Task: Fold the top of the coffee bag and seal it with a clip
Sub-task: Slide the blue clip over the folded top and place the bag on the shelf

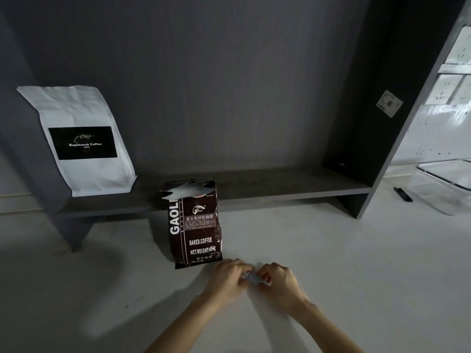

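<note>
A dark brown coffee bag (197,233) printed "BAKED.COFFEE" stands upright on the white counter, its torn silvery top edge open and leaning against the shelf front. Just in front of its lower right corner, my left hand (226,278) and my right hand (280,281) meet over the counter. Both pinch a small grey clip (254,278) between their fingertips. The clip is apart from the bag, and my fingers hide part of it.
A white coffee bag (81,141) with a black label stands on the dark low shelf (280,184) at the left. A clear plastic container (443,184) and a black pen-like object (402,194) lie at the right. The white counter (102,289) spreads around my hands.
</note>
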The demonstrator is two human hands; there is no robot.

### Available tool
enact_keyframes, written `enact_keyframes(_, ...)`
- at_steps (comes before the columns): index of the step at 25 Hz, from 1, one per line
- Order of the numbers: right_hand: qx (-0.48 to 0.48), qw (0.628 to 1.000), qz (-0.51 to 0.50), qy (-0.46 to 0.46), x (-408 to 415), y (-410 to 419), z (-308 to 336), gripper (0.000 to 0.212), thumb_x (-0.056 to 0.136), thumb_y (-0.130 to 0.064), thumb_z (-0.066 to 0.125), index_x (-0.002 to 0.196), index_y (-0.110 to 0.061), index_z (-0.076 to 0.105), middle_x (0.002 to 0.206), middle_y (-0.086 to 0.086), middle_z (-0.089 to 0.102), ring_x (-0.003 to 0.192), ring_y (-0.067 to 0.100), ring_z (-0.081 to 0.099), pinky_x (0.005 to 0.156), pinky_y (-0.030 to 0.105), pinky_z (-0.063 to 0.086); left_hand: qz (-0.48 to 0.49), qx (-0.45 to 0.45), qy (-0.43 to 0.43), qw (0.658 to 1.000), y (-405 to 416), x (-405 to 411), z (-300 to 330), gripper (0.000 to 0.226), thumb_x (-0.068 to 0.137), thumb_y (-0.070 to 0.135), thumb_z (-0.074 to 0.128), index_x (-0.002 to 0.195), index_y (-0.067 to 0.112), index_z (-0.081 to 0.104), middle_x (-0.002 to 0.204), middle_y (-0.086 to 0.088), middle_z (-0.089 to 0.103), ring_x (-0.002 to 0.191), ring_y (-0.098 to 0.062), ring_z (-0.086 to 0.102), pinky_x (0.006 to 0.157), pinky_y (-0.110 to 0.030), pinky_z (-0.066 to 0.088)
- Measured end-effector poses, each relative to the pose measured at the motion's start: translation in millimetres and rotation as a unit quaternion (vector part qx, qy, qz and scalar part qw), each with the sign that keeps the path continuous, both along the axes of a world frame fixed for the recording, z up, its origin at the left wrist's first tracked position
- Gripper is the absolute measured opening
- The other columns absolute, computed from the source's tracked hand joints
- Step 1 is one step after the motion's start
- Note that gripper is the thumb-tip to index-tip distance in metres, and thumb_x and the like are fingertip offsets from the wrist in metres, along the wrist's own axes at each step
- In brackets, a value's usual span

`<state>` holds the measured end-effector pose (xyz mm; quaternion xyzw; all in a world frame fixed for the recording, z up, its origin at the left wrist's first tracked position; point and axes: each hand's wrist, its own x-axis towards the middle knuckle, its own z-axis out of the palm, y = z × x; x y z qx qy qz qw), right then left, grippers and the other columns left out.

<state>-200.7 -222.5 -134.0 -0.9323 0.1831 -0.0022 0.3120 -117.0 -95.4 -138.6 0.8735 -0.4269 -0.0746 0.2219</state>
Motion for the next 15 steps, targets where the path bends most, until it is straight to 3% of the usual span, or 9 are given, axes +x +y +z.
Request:
enact_keyframes(3, 0.001, 1.0, -0.006, -0.024, 0, 3, 0, 0.021, 0.078, -0.019, 0.054, 0.095, -0.015, 0.064, 0.101, 0.011, 0.065, 0.093, 0.028, 0.06, 0.077, 0.033, 0.047, 0.015, -0.044, 0.046, 0.998, 6, 4, -5, 0.026, 0.079, 0.012, 0.051, 0.101, 0.018, 0.063, 0.102, -0.008, 0.067, 0.095, -0.023, 0.059, 0.084, -0.028, 0.043)
enact_keyframes(8, 0.005, 0.995, 0.019, -0.101, 8, 13, 10, 0.02, 0.079, -0.016, 0.054, 0.097, -0.016, 0.065, 0.099, 0.01, 0.065, 0.087, 0.027, 0.063, 0.077, 0.034, 0.051, 0.094, -0.168, 0.138, 0.972, 20, 14, 5, 0.016, 0.082, 0.012, 0.06, 0.095, 0.01, 0.068, 0.098, -0.008, 0.071, 0.087, -0.019, 0.065, 0.07, -0.011, 0.043)
enact_keyframes(12, 0.007, 0.982, 0.05, -0.18, 18, 30, 23, 0.021, 0.08, -0.014, 0.057, 0.099, -0.016, 0.064, 0.098, 0.008, 0.064, 0.083, 0.024, 0.063, 0.072, 0.026, 0.046, 0.141, -0.266, 0.193, 0.934, 41, 19, 20, 0.012, 0.079, 0.007, 0.062, 0.088, 0.01, 0.07, 0.085, 0.0, 0.069, 0.069, 0.009, 0.061, 0.064, -0.003, 0.042)
enact_keyframes(15, -0.004, 0.973, 0.073, -0.217, 26, 45, 32, 0.019, 0.082, -0.018, 0.056, 0.1, -0.019, 0.062, 0.098, 0.005, 0.062, 0.081, 0.021, 0.061, 0.065, 0.024, 0.042, 0.163, -0.327, 0.229, 0.902, 58, 20, 30, 0.019, 0.08, 0.007, 0.062, 0.08, 0.024, 0.069, 0.079, 0.005, 0.069, 0.067, 0.01, 0.061, 0.067, -0.006, 0.046)
